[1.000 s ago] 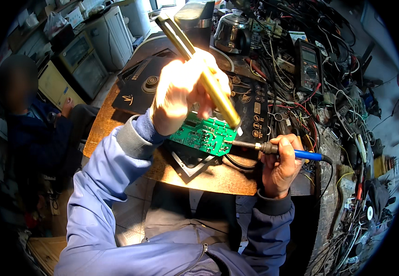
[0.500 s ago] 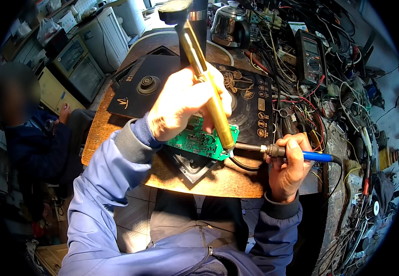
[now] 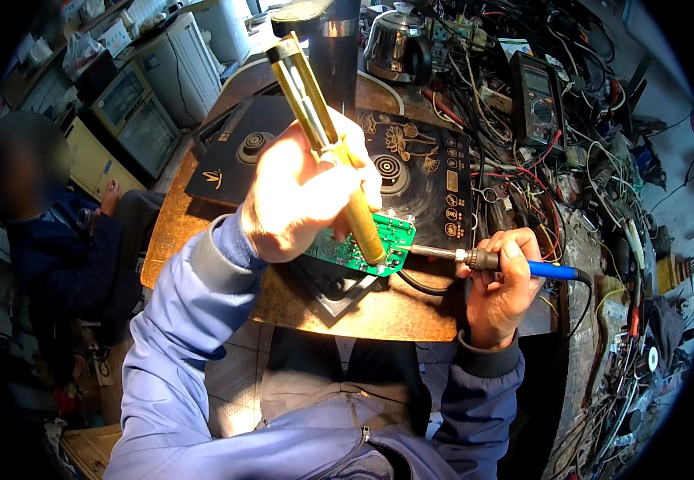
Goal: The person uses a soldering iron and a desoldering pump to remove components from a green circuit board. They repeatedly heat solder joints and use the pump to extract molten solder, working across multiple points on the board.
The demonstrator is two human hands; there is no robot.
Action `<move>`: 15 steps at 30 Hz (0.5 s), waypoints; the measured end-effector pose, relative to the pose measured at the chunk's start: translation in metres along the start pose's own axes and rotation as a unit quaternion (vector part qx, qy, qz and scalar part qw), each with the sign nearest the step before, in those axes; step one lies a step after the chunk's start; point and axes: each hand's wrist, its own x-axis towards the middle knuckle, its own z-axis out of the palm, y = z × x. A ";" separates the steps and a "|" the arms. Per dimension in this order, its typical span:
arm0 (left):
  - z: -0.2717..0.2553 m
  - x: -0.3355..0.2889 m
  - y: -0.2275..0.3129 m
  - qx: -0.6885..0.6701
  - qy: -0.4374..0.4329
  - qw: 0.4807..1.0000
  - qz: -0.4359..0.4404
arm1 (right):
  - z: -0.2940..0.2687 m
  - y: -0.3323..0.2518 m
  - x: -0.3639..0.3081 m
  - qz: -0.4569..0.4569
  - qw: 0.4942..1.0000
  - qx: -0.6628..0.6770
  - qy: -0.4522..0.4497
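Note:
My left hand (image 3: pixel 303 188) is closed round a yellow desoldering pump (image 3: pixel 361 224), which slants down so its lower end meets a green circuit board (image 3: pixel 335 250). A soldering iron (image 3: pixel 555 271) with a blue handle lies in my right hand (image 3: pixel 503 284), gripped near its metal collar. Its shaft points left, with the tip at the board's right edge; whether it touches a joint is too small to tell. The board rests over a dark cooker housing (image 3: pixel 337 298), and my left hand hides part of it.
Behind stands a black induction cooker top (image 3: pixel 435 188) with gold flowers. A kettle (image 3: pixel 397 44) and a dark cylinder (image 3: pixel 336 68) stand farther back. Tangled wires and a multimeter (image 3: pixel 539 100) crowd the right bench. Another person (image 3: pixel 59 232) sits at the left.
My left hand and the desoldering pump have shifted left, the pump's lower end moving away from the iron's tip along the board. My right hand has barely moved.

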 end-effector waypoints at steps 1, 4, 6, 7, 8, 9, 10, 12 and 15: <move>-0.004 -0.001 -0.002 -0.053 -0.013 0.998 -0.023 | -0.001 0.000 0.000 -0.007 1.000 -0.006 -0.004; -0.010 0.004 -0.009 -0.050 -0.065 0.995 -0.055 | -0.004 0.001 0.000 -0.008 0.999 -0.027 -0.022; -0.008 0.005 -0.012 -0.044 -0.049 0.997 -0.042 | -0.003 0.001 0.000 -0.013 0.999 -0.026 -0.022; -0.011 0.006 -0.013 -0.041 -0.059 0.996 -0.048 | -0.001 0.000 0.000 -0.009 1.000 -0.021 -0.019; -0.012 0.007 -0.013 -0.038 -0.068 0.996 -0.053 | -0.001 -0.001 0.000 -0.006 1.000 -0.015 -0.016; -0.011 0.006 -0.013 -0.034 -0.073 0.996 -0.043 | -0.001 0.000 0.000 -0.008 1.000 -0.020 -0.018; -0.010 0.007 -0.012 -0.020 -0.077 0.996 -0.050 | -0.001 0.001 0.000 -0.011 0.999 -0.025 -0.020; -0.008 0.008 -0.010 0.007 -0.085 0.994 -0.064 | -0.001 0.001 0.000 -0.011 0.999 -0.032 -0.020; -0.011 0.009 -0.013 0.002 -0.095 0.993 -0.068 | 0.000 0.000 0.000 -0.006 0.999 -0.035 -0.014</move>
